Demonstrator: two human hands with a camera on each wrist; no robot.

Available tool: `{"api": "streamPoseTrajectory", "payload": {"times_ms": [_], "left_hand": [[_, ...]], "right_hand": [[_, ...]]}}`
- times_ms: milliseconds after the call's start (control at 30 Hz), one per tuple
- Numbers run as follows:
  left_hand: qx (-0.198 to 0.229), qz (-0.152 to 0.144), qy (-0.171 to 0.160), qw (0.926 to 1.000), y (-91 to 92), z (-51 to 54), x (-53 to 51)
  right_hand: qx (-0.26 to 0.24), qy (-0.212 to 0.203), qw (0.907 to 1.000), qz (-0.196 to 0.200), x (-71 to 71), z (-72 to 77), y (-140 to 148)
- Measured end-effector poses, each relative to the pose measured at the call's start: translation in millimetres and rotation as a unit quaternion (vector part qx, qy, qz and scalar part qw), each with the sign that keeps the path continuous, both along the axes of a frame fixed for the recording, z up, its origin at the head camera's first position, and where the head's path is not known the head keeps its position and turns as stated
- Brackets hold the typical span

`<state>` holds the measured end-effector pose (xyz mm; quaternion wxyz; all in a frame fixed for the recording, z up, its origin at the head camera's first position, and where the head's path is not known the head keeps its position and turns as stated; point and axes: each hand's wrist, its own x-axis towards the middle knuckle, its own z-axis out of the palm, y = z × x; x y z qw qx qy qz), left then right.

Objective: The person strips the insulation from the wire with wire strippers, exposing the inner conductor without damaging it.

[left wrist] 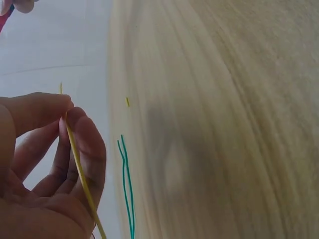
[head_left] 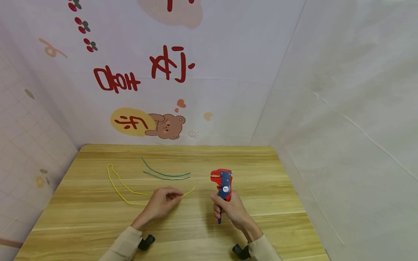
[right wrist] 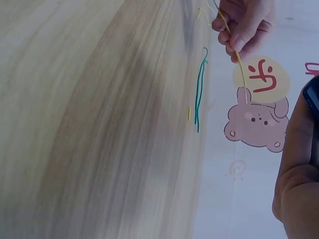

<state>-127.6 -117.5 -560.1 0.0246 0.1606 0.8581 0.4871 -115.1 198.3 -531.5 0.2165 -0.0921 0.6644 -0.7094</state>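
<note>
My left hand (head_left: pixel 163 201) pinches a yellow wire (left wrist: pixel 82 174) between thumb and fingertips, close to one end. A short length sticks out beyond the fingers; its tip looks pale and bare in the right wrist view. The rest of the wire runs back under the hand and loops on the table at left. My right hand (head_left: pixel 232 210) grips a red and blue wire stripper (head_left: pixel 225 185) by its handles, head pointing away from me. The stripper's jaws are apart from the wire. Only a dark handle edge (right wrist: pixel 312 97) shows in the right wrist view.
Two green wires (head_left: pixel 166 178) lie on the wooden table (head_left: pixel 183 232) beyond my left hand. A short yellow piece (right wrist: pixel 189 113) lies beside them. White walls (head_left: pixel 228 108) with printed drawings border the table at the back and sides.
</note>
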Motion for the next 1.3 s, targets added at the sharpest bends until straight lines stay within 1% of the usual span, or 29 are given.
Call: {"api": "streamPoseTrajectory", "payload": {"times_ms": [133, 300, 533, 667, 933, 1300], "left_hand": [[0.003, -0.006, -0.012, 0.9999, 0.8, -1.8, -0.7], [0.005, -0.005, -0.022, 0.9997, 2.5, -4.4, -1.6], [-0.007, -0.001, -0.016, 0.9998, 4.5, -6.9, -3.3], [-0.014, -0.002, -0.019, 0.9997, 4.8, -8.1, -4.4], [-0.027, -0.005, -0.025, 0.9993, 7.4, -10.7, -6.5], [-0.029, -0.011, -0.028, 0.9991, 9.0, -14.2, -8.4]], "right_hand": [[0.002, 0.014, 0.9998, 0.011, 0.3, 0.4, 1.2], [0.001, 0.023, 0.9995, 0.02, -0.3, 1.9, 2.3], [-0.001, 0.024, 0.9994, 0.026, -1.5, 0.3, 5.6], [-0.01, 0.028, 0.9991, 0.032, -1.9, -1.7, 8.4], [-0.03, 0.021, 0.9985, 0.041, -2.4, -2.0, 11.5], [-0.034, 0.01, 0.9982, 0.048, -0.9, -3.7, 12.5]]}}
